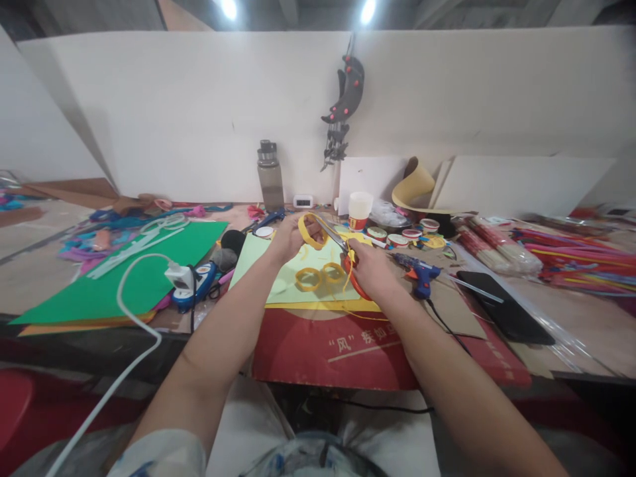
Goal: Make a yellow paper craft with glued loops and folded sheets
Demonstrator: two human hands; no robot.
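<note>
My left hand (pixel 291 238) holds a yellow ring (pixel 311 232) up over the pale green sheet (pixel 253 271). In my right hand (pixel 368 265) are scissors (pixel 334 233) with orange-red handles, their blades pointing up and left to the ring. Thin yellow strips (pixel 350 255) hang by my right fingers. Below, two more yellow rings, one on the left (pixel 309 279) and one on the right (pixel 332 272), rest on the green sheet. Under the sheets lies a red board (pixel 318 351) with white writing.
Right of my hand lies a blue glue gun (pixel 422 275), then a black phone (pixel 501 308). A paper cup (pixel 360 211) and bottle (pixel 270 179) stand behind. Left are green sheets (pixel 149 271) and a power strip (pixel 196 288) with a white cable (pixel 122 298).
</note>
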